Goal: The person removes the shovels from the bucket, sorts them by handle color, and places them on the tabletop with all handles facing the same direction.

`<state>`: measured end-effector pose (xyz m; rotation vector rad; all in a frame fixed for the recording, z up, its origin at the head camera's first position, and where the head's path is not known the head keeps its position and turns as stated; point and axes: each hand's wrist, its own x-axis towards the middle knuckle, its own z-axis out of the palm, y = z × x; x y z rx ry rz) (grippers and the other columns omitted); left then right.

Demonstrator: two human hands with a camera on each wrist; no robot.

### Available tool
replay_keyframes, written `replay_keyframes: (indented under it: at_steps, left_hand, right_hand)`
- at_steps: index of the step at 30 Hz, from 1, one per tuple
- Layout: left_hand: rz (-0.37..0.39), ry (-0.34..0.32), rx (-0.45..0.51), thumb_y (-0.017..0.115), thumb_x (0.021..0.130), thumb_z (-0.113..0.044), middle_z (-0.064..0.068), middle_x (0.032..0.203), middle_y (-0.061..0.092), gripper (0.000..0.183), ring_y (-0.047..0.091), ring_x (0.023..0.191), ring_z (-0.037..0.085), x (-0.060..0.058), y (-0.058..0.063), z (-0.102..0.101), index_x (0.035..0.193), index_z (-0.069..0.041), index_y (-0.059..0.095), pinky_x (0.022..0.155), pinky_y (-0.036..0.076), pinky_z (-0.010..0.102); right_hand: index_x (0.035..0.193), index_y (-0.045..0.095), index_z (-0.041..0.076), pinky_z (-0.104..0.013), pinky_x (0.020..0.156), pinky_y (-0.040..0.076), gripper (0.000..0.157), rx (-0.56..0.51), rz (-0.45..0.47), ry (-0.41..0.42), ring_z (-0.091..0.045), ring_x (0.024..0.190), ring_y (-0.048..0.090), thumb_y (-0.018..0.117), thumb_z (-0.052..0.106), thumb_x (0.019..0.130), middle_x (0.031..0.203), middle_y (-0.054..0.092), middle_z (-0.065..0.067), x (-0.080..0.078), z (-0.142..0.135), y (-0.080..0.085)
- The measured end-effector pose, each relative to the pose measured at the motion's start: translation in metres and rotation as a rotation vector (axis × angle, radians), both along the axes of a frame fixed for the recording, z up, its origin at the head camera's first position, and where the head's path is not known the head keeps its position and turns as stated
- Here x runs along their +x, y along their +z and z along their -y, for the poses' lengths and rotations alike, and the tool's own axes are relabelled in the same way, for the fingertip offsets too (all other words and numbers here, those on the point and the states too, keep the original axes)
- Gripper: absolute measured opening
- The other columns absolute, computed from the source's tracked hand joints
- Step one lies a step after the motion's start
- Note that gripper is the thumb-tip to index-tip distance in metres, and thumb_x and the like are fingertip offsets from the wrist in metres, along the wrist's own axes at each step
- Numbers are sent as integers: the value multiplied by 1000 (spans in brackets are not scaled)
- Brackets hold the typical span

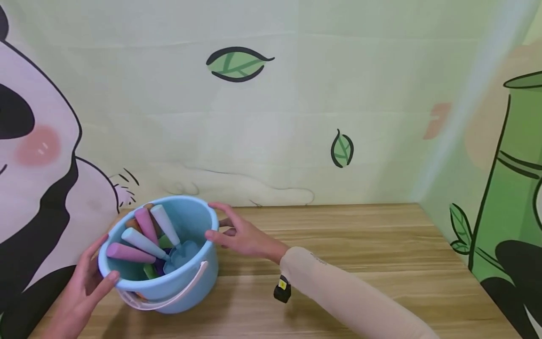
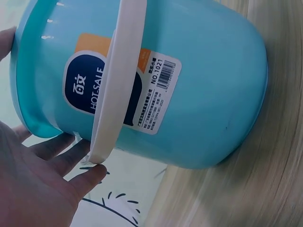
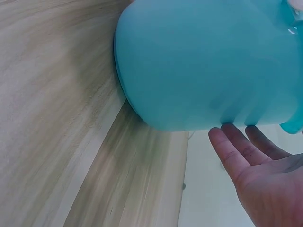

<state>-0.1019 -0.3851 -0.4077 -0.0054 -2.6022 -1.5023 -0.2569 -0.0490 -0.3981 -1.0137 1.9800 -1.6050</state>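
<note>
A light blue plastic bucket (image 1: 182, 296) stands at the left on the wooden table, its pale handle (image 1: 182, 294) hanging down the near side. Inside it are several toy tools with pink handles (image 1: 131, 253) and blue handles (image 1: 146, 243), and a blue scoop (image 1: 183, 254). My left hand (image 1: 84, 282) holds the rim at the left, thumb over the edge and fingers beneath it. On the opposite side, my right hand (image 1: 245, 235) has thumb and forefinger at the rim. Its other fingertips (image 3: 229, 130) touch the outer wall, nearly straight.
The wooden table (image 1: 330, 230) runs back to a pale green wall cloth (image 1: 296, 94) printed with a panda (image 1: 38, 188), leaves and bamboo. A printed label (image 2: 161, 90) is on the bucket's side. A small black device (image 1: 282, 289) hangs below the right sleeve.
</note>
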Motion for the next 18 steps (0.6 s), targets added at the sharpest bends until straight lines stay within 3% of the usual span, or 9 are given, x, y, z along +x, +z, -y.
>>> replay_keyframes:
  at_steps: [7,12,16,18]
  left_hand:
    - [-55,-39,85,47,109,-15,17,169,4,75,23,149,24,1,-4,0,165,-31,0,93,39,3]
    - [-36,6,21,47,109,-22,20,169,7,76,22,150,37,2,-1,-4,165,-33,-3,94,37,4]
    - [-74,54,-41,52,108,-21,28,163,20,77,33,144,20,5,2,-8,166,-28,1,93,35,2]
    - [-90,63,-58,54,107,-19,30,161,24,78,37,140,18,6,3,-10,166,-26,3,92,36,1]
  right_hand:
    - [156,26,46,-35,90,59,69,2,-5,9,-14,107,69,65,45,100,145,50,-8,0,4,1]
    - [157,27,45,-36,90,59,68,-5,-4,12,-14,107,69,66,43,100,147,49,-13,0,4,1]
    - [158,26,43,-36,90,59,70,3,-12,25,-13,108,68,66,43,100,148,48,-12,-1,3,4]
    - [159,25,41,-36,90,59,72,26,-23,31,-13,108,68,66,44,100,149,48,-11,-1,2,7]
